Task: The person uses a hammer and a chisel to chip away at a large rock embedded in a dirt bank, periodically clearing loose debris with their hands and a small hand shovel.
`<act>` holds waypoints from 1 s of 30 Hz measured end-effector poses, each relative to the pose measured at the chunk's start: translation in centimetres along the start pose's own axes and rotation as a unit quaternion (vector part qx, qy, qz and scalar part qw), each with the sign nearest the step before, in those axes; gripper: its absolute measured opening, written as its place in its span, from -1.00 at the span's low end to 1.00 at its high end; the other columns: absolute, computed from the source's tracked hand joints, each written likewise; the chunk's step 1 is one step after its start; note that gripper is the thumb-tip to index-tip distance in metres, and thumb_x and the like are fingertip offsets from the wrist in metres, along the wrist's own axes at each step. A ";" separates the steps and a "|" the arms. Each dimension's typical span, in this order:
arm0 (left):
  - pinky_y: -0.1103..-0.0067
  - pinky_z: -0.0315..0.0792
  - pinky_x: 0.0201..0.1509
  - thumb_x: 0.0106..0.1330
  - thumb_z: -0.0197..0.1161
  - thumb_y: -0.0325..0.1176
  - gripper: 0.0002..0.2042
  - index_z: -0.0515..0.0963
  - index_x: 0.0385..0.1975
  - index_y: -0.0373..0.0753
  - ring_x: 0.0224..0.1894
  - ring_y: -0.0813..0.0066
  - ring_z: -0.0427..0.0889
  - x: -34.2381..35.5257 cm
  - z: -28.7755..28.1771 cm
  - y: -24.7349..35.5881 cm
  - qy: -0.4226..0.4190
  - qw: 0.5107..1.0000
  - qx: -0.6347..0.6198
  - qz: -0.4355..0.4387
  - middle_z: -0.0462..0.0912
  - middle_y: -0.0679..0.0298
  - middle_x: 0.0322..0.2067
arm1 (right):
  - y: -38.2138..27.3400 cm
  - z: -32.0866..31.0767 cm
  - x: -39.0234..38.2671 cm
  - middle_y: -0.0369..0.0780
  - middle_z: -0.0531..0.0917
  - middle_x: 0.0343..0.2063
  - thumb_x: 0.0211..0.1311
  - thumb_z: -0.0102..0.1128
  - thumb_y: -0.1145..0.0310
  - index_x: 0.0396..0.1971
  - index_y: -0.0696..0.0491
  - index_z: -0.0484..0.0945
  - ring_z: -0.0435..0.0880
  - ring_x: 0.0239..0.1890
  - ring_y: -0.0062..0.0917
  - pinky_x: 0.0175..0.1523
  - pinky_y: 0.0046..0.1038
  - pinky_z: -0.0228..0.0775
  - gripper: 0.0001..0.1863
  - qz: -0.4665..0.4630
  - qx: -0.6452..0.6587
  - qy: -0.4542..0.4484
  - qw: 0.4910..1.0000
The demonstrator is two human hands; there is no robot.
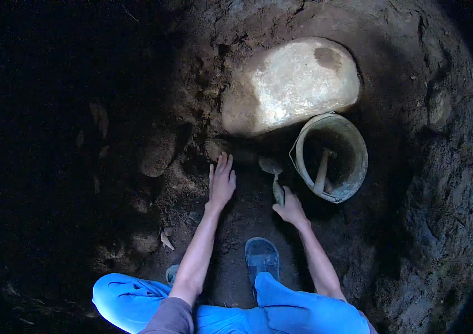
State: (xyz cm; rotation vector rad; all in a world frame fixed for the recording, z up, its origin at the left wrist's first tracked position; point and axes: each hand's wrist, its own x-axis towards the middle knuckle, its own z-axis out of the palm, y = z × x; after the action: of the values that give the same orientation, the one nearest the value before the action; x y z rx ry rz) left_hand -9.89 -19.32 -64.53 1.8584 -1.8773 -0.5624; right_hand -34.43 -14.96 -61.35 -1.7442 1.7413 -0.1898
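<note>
I have my left hand (222, 183) on or just over the dark soil, fingers stretched out and apart, with nothing held, near a small rock (214, 149) below a large pale stone (297, 78). My right hand (288, 207) grips the handle of a small trowel (270, 166), whose rounded blade points forward at the soil below the big stone. Just right of the trowel a grimy bucket (353, 178) with a wire handle holds a short wooden-handled tool (323, 167), its head partly hidden in the shadow inside.
Rough earth walls (442, 211) curve round the right and back. Rocks (157, 156) are set in the soil at the left, where much is too dark to make out. A small pale fragment (167, 239) lies left of my forearm. My sandalled foot (261, 256) is below, between my arms.
</note>
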 end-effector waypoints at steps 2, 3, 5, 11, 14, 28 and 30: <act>0.21 -0.09 0.45 0.31 0.00 -0.40 -0.45 0.15 0.34 -0.25 0.43 0.14 0.02 0.2 0.2 0.1 -0.003 1.000 -0.001 -0.010 0.07 0.02 0.37 | -0.8 -0.2 1.6 0.19 0.52 -0.08 0.10 0.17 0.22 0.25 0.19 0.19 0.54 -0.03 0.02 0.02 -0.13 0.43 -0.28 0.115 0.111 -0.110 0.981; 0.22 -0.07 0.45 0.31 0.00 -0.41 -0.45 0.15 0.33 -0.25 0.43 0.14 0.03 0.0 0.1 0.2 -0.002 1.000 -0.011 -0.010 0.07 0.02 0.37 | -1.0 -0.2 1.8 0.19 0.52 -0.08 0.10 0.17 0.22 0.25 0.19 0.19 0.54 -0.03 0.02 0.02 -0.13 0.43 -0.28 0.114 0.111 -0.112 0.981; 0.23 -0.05 0.44 0.31 0.01 -0.41 -0.45 0.16 0.33 -0.25 0.42 0.13 0.03 -0.1 -0.1 0.1 -0.002 1.000 -0.021 -0.012 0.06 0.02 0.38 | -1.0 -0.3 1.9 0.15 0.60 -0.23 0.11 0.16 0.29 0.25 0.16 0.18 0.59 -0.12 0.01 -0.02 -0.10 0.45 -0.31 0.062 -0.059 -0.096 0.992; 0.26 0.03 0.43 0.29 0.04 -0.43 -0.46 0.19 0.31 -0.28 0.42 0.12 0.03 -0.1 0.4 0.9 0.022 0.998 -0.061 -0.006 0.04 0.02 0.38 | -2.9 0.5 0.1 0.07 0.64 -0.34 0.10 0.18 0.39 0.27 0.15 0.15 0.65 -0.26 -0.03 -0.12 -0.08 0.51 -0.29 0.058 -0.145 -0.047 0.987; 0.25 0.04 0.42 0.28 0.05 -0.43 -0.46 0.20 0.31 -0.29 0.41 0.10 0.05 -0.1 0.7 0.7 0.053 0.993 -0.104 -0.022 0.05 0.01 0.38 | -3.8 0.4 -2.1 0.08 0.64 -0.37 0.08 0.20 0.39 0.26 0.14 0.17 0.65 -0.27 -0.01 -0.11 -0.08 0.51 -0.30 0.026 -0.176 -0.064 0.982; 0.23 0.03 0.42 0.31 0.01 -0.43 -0.51 0.25 0.28 -0.30 0.40 0.10 0.08 0.2 0.7 -0.5 0.033 0.994 -0.098 -0.025 0.10 0.00 0.36 | -5.0 -4.8 -3.3 0.10 0.63 -0.39 0.30 0.00 0.18 0.17 0.12 0.36 0.64 -0.28 -0.02 -0.15 -0.08 0.47 -0.50 0.013 -0.104 -0.007 0.995; 0.24 0.02 0.42 0.31 0.00 -0.43 -0.51 0.26 0.27 -0.30 0.40 0.09 0.08 0.3 0.6 -0.9 0.035 0.994 -0.102 -0.028 0.11 0.00 0.35 | -5.4 -3.2 -2.3 0.10 0.63 -0.40 0.30 -0.01 0.19 0.17 0.12 0.36 0.64 -0.30 -0.01 -0.17 -0.07 0.48 -0.51 0.012 -0.112 -0.027 0.993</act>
State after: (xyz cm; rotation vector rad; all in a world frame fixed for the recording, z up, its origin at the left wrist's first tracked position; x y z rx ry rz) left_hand -9.54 -19.61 -65.54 1.7779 -1.6608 -0.6732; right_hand -31.83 -14.45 -55.22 -1.8658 1.8008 0.0649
